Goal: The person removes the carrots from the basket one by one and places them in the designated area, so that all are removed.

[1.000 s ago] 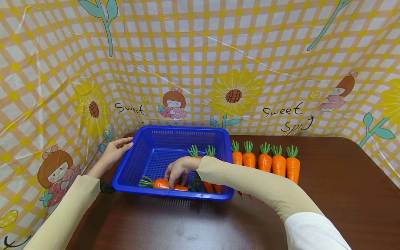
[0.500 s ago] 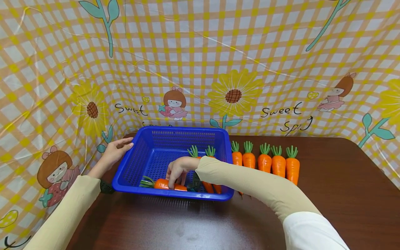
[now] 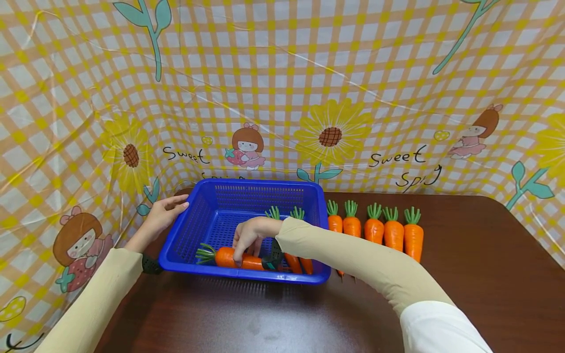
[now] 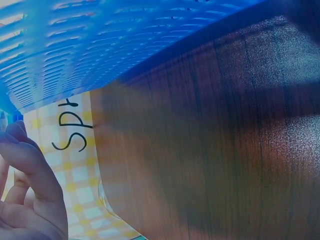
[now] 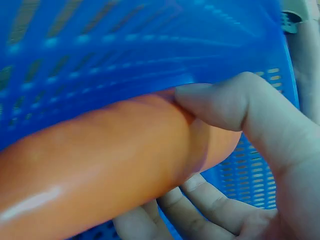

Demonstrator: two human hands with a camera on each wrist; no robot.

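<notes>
Just inside basket rim point(image 3: 238, 276), carrot point(image 3: 225, 257).

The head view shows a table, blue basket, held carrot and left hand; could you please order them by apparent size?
1. Table
2. Blue basket
3. Held carrot and left hand, unranked: they look alike, and the right hand covers part of the carrot.

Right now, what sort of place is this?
Probably a makeshift filming or practice booth: a checked, flower-printed cloth encloses the back and sides of a dark tabletop, where a blue basket stands beside a row of carrots.
</notes>
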